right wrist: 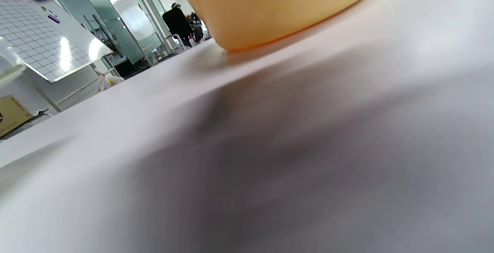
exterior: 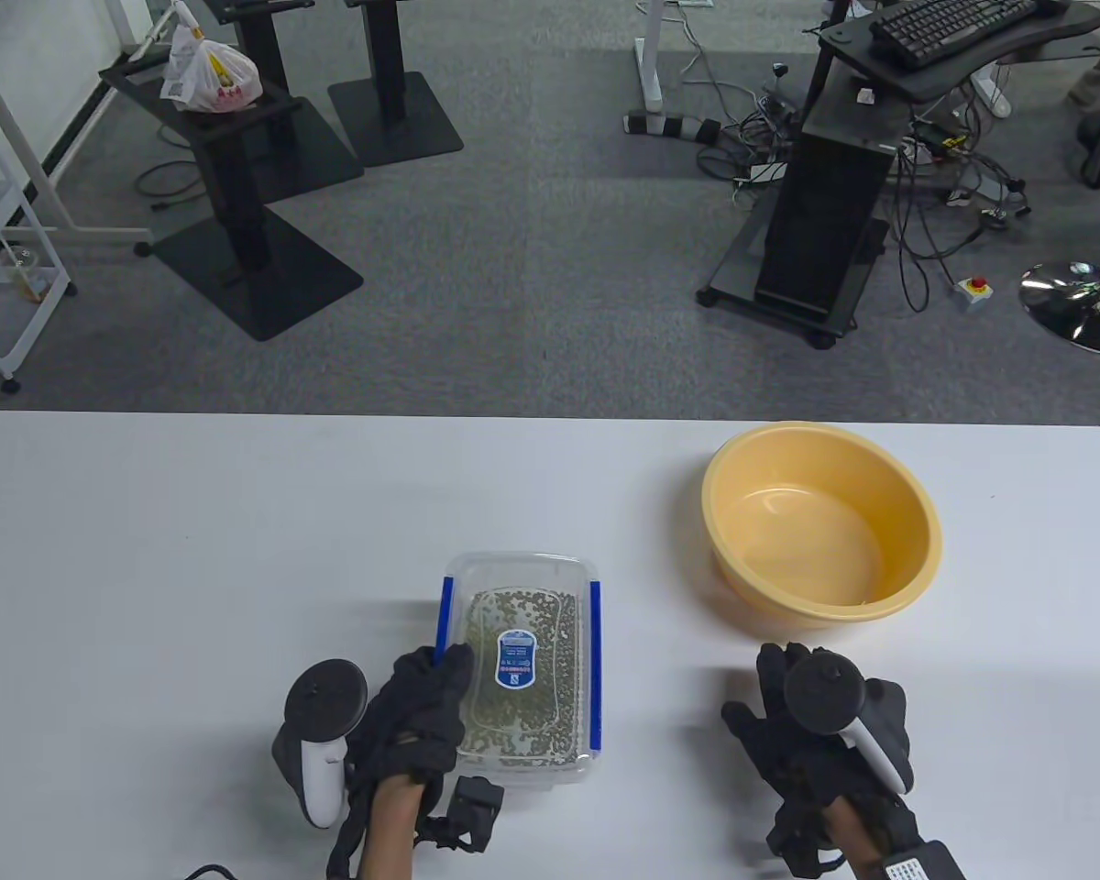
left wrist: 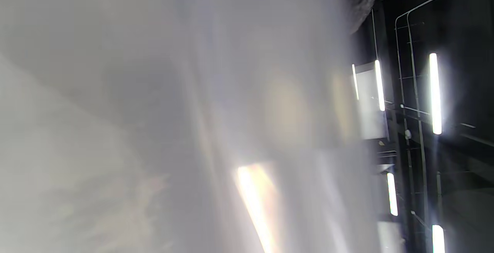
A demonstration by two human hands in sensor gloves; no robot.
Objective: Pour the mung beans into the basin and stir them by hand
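Table view: left hand grips bean box; right hand relaxed beside basin.

Black gloves are worn on the left hand and the right hand. A tracker with a round black top and a white handle is strapped to each hand. Thin black cables are seen at both wrists, and a small black box with a white label by the right one

basin: plain yellow-orange
box: clear, blue strips along both long edges, blue-and-white label
mung beans: dull green, speckled
table: white
gloves, both hands: black
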